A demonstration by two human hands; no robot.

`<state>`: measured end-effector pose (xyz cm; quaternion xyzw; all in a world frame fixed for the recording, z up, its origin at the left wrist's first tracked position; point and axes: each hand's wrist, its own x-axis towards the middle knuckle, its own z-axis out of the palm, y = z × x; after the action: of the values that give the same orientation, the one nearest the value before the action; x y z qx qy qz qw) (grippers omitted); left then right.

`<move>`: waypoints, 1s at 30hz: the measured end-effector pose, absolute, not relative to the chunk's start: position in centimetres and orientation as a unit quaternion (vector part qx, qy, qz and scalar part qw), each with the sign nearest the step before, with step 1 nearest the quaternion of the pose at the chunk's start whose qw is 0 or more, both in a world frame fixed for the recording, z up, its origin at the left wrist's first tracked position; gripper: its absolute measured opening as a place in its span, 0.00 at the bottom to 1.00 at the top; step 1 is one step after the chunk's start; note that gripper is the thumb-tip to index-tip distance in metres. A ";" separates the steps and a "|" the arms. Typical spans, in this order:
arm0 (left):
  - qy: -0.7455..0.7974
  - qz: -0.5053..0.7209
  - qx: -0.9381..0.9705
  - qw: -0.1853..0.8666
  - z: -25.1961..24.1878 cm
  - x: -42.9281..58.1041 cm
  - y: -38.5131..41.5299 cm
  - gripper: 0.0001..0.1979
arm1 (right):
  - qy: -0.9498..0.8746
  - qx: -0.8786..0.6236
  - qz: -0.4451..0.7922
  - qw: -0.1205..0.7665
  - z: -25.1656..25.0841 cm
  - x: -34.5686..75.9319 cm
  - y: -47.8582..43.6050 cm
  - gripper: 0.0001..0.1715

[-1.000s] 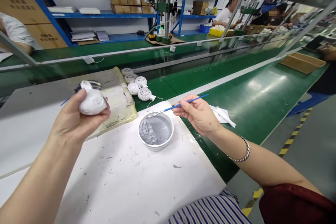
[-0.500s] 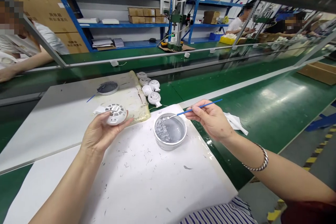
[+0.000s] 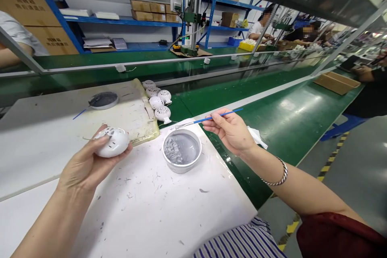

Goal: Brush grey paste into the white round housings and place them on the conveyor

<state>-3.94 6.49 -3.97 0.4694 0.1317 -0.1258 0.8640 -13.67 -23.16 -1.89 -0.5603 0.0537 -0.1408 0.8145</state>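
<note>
While the left hand (image 3: 86, 163) cradles a white rounded plastic shell (image 3: 114, 146), the right hand (image 3: 229, 134) pinches a thin blue-handled brush (image 3: 202, 120) whose bristles point left toward it.

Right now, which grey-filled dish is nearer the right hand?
The near dish, on the white sheet left of the right hand; the other dish sits on the board beyond the left hand.

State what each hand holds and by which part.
Left hand: white vented casing, by its rounded body, thumb on top. Right hand: blue-handled paintbrush, by its handle.
</note>
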 end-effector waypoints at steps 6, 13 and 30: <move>0.101 -0.148 0.491 0.852 -3.6 -5.2 5.5 0.24 | 0.055 -0.567 -0.147 0.809 -1.6 -13.7 -23.2 0.17; 0.071 -0.165 0.522 0.834 -3.3 -5.7 5.4 0.23 | 0.057 -0.572 -0.142 0.806 -1.7 -13.7 -23.2 0.15; 0.076 -0.289 0.517 0.802 -2.2 -9.0 2.8 0.14 | -0.010 -0.574 -0.123 0.810 2.7 -12.2 -20.0 0.14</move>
<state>-9.03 2.84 -2.20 0.5172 0.0761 -0.2895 0.8018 -12.16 -20.01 2.74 -0.5738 -0.0098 -0.1228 0.8097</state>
